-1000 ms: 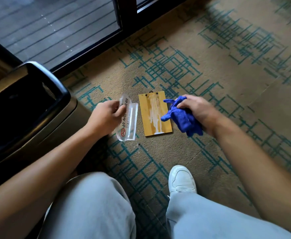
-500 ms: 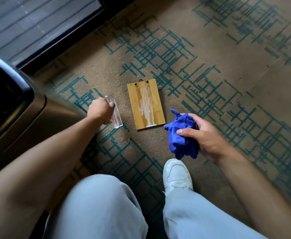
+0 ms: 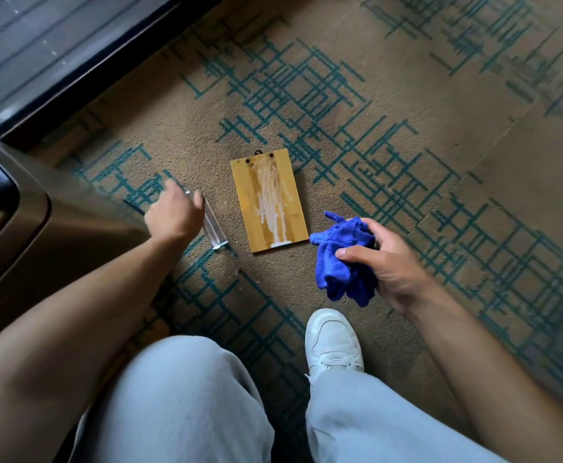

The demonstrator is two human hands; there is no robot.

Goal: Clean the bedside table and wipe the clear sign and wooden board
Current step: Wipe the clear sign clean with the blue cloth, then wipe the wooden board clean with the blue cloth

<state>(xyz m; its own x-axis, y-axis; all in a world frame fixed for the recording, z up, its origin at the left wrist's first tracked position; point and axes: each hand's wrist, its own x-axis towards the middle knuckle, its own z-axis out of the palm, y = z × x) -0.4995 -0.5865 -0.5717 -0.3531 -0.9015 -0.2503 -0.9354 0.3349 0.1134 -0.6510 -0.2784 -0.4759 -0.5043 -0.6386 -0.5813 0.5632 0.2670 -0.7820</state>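
Note:
A wooden board (image 3: 288, 182) lies flat on the patterned carpet, streaked down its middle with white residue. Left of it the clear sign (image 3: 214, 227) stands on its edge on the carpet, and my left hand (image 3: 173, 217) is closed over its top. To the right of the board, a little nearer to me, my right hand (image 3: 385, 262) grips a bunched blue cloth (image 3: 341, 259), held just above the floor and apart from the board.
A bronze bin with a black rim (image 3: 9, 225) stands at the left, close to my left forearm. A dark door frame and glass (image 3: 73, 61) run along the top left. My legs and white shoe (image 3: 333, 342) fill the bottom.
My left hand has lowered the clear sign onto the carpet beside the board. My right hand has drawn the blue cloth back off the board toward me.

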